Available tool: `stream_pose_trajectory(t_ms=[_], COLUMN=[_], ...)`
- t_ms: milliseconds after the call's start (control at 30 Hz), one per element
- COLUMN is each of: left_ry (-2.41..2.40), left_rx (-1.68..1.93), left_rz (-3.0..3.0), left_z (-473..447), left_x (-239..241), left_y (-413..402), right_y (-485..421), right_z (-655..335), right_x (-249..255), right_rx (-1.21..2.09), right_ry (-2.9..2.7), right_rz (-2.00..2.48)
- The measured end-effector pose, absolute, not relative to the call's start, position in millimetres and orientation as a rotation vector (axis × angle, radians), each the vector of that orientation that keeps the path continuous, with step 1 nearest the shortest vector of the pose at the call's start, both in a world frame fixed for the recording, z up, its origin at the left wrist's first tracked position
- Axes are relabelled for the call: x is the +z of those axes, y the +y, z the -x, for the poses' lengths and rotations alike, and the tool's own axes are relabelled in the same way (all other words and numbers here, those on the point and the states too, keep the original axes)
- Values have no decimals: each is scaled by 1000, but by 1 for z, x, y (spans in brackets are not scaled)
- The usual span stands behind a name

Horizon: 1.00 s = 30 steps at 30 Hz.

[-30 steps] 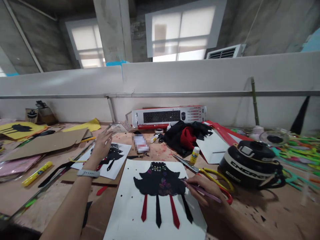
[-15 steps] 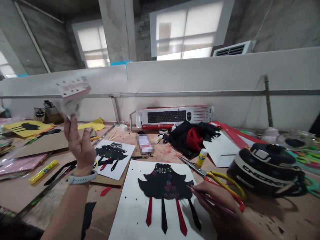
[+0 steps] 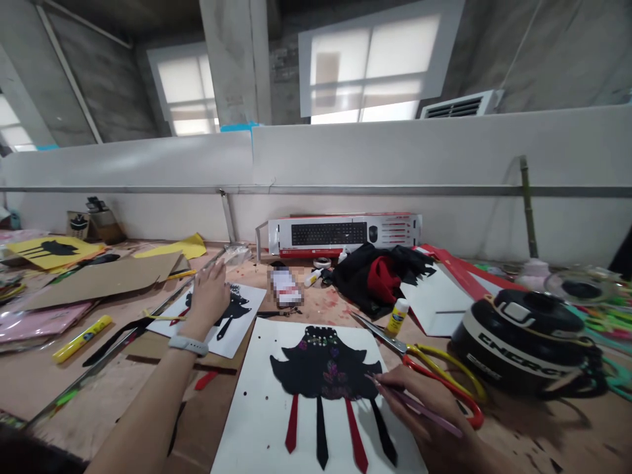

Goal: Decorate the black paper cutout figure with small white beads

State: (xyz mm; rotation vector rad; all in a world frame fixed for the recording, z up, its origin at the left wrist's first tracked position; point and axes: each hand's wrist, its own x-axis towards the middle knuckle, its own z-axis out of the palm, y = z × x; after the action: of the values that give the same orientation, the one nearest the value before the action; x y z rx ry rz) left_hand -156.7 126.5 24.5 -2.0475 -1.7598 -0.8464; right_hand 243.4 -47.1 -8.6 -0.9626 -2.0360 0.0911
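Note:
My right hand [image 3: 424,405] is closed on a thin purple stick [image 3: 412,403]. The stick's tip touches the right edge of a black paper cutout [image 3: 323,368] glued on a white sheet [image 3: 257,421]. Red and black strips hang below the cutout, and small coloured gems dot it. My left hand [image 3: 210,295], with a grey wristband, lies flat and open on a second white sheet with a black cutout [image 3: 234,313], further back on the left. I see nothing in its fingers.
Yellow-and-red-handled scissors [image 3: 434,375] and a glue bottle [image 3: 396,317] lie just right of the sheet. A black round case [image 3: 523,339] stands at the right. Behind are a keyboard box [image 3: 345,232] and black-red fabric [image 3: 380,276]. Cardboard [image 3: 103,280] and a yellow glue stick [image 3: 81,338] lie left.
Half a second ago my left hand was raised, holding up a small packet; now it is back down on the second sheet without it. My right hand has stayed at the cutout.

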Motion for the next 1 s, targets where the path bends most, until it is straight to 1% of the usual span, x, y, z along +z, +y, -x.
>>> stream_pose_trajectory(t_ms=[133,267,467,667,833,1000], left_ry=[-1963,-2047,-1926,-1892,-2019,-2143], left_rx=[-566,-421,-404,-345,-181,15], left_rz=[2164,2201,2232,2218,2167,2130], left_z=[171,181,185,172,145,115], left_x=[-11,-26,-17,-10,-6,8], left_y=[138,142,147,147,146,164], right_y=[-49,-51,-47,-49,-50,-47], right_z=[-241,-237,-241,-240,-235,-237], right_x=[-9,-11,-17,-8,-3,-4], right_rx=[121,120,159,223,233,245], right_ry=[-2048,-1970,-2030,-2083,-2108,-2125], right_rz=[1022,1057,1041,1064,1075,1055])
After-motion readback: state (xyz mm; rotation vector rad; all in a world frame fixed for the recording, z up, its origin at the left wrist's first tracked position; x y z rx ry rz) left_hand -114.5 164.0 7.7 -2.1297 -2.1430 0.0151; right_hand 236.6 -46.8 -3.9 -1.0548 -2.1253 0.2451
